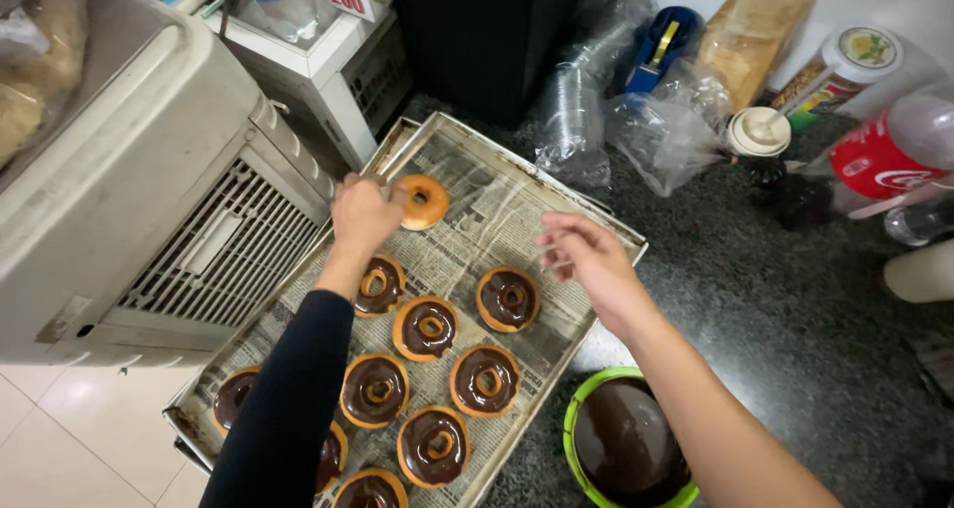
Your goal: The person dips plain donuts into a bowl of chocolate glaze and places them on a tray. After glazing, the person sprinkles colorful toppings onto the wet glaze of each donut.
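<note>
— Where's your plain donut [423, 202]?
— Near the tray's [477, 150] far corner, lying flat on the paper, ring up. Your left hand [364, 215] is closed on its left rim.
— And your right hand [586, 254]?
— Farther off, over the tray's right edge, fingers loosely apart, empty. Glazed donuts [429, 327] fill the near rows; the chocolate bowl [626, 438] sits off the right edge.

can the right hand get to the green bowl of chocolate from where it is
Probably yes. The right hand hovers open above the tray, and the green bowl sits uncovered just below that forearm, with nothing between them.
</note>
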